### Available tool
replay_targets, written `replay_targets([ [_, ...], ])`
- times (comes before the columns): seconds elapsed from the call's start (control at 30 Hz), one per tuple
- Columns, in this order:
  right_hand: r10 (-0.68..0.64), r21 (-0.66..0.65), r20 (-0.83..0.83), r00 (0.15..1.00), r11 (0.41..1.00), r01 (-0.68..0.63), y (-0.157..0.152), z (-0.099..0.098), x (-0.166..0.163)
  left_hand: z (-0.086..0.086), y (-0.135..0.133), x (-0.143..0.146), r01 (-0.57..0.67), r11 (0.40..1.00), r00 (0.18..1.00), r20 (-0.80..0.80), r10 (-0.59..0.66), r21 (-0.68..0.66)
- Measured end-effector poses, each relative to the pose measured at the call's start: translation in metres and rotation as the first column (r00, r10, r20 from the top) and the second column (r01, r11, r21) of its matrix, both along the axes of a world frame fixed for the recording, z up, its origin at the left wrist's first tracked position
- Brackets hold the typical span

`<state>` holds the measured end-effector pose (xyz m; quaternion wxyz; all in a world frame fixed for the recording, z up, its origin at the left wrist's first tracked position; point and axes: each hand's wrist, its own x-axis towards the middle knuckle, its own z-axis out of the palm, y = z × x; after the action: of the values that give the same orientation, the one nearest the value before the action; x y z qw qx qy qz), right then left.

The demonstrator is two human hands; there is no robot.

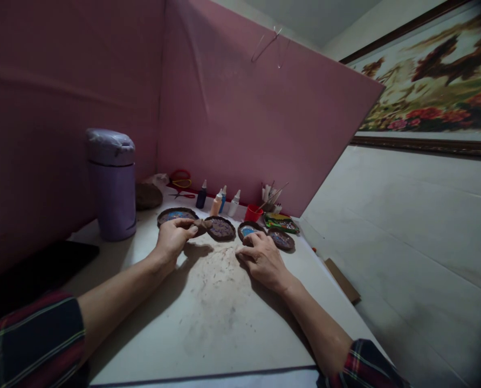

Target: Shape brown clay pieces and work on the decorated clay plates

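Note:
My left hand (pixel 173 237) is closed, its thumb and fingers pinching a lump of brown clay (pixel 201 226) above the tabletop. My right hand (pixel 262 260) is low over the table, fingers curled together; what they hold, if anything, is hidden. Behind the hands stand several dark-rimmed clay dishes: one with blue inside (pixel 177 214), one with a purplish surface (pixel 221 229), one with blue and white (pixel 248 229) partly covered by my right hand, and a dark one (pixel 281 240) at the right. Smears and crumbs mark the white table (pixel 220 323) between my arms.
A purple tumbler (pixel 115 186) stands at the left, near a dark flat object (pixel 50 267) and a brown clay mass (pixel 148 196). Farther back are red scissors (pixel 183 195), several squeeze bottles (pixel 217 203), a red cup (pixel 253 213) and a colourful tray (pixel 281 222). Pink panels (pixel 256 118) close off the back.

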<state>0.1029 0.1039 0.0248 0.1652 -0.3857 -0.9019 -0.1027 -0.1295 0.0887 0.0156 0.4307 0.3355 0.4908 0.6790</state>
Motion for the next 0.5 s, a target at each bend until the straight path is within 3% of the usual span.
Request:
replay_targets([
  [0.17,-0.029,-0.003,-0.019,0.999,1.000,0.028,0.0041,-0.0060,-0.0008,-0.0014,0.0010,0.0010,0.007,1.000,1.000,0.013,-0.007,0.006],
  [0.4,0.078,-0.034,0.001,0.997,0.996,-0.078,0.0003,-0.0013,0.0057,0.0044,-0.0043,0.0016,0.013,1.000,1.000,0.027,-0.013,-0.005],
  [0.5,0.006,0.030,-0.010,1.000,1.000,-0.006,-0.0005,-0.0009,0.0066,0.0060,-0.0056,0.0027,0.022,1.000,0.999,0.037,-0.022,-0.009],
])
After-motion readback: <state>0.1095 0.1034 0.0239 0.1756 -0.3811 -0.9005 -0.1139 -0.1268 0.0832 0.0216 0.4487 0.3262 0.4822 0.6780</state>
